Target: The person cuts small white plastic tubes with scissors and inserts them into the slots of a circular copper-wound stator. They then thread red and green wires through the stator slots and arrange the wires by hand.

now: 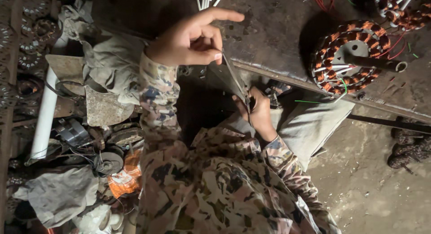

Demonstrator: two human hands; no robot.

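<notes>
Camouflage sleeves (215, 184): filled the lower middle of the frame, closest to the lens, both arms reaching up toward the bench edge.
Thin strip (234, 75): slim, pale grey, flat like a sliver of insulating sheet; ran slantwise at frame centre, from upper left down to lower right, stretched between the two hands, probably kept taut that way for control.
Left hand (193, 39): upper centre of the frame; thumb and bent fingers pinched shut on the strip's upper end, index finger stretched out straight and free.
Right hand (259, 113): centre, just below the bench edge; fingers curled closed around the strip's lower end and a small dark object, too hidden to identify.
Metal bench (278, 32): dark, scuffed, upper half of the frame; edge sat just beside the right hand, likely used as a rest.
Wound stator (352, 56): upper right, lay flat on the bench; copper coils in a ring, white sleeving and a green wire trailing out, well within reach.
Second stator (402, 9): top right corner, partly cut off.
Grey cloth (314, 122): draped below the bench edge, right of centre.
White pipe (45, 113): left side, upright among scrap parts and rags.
</notes>
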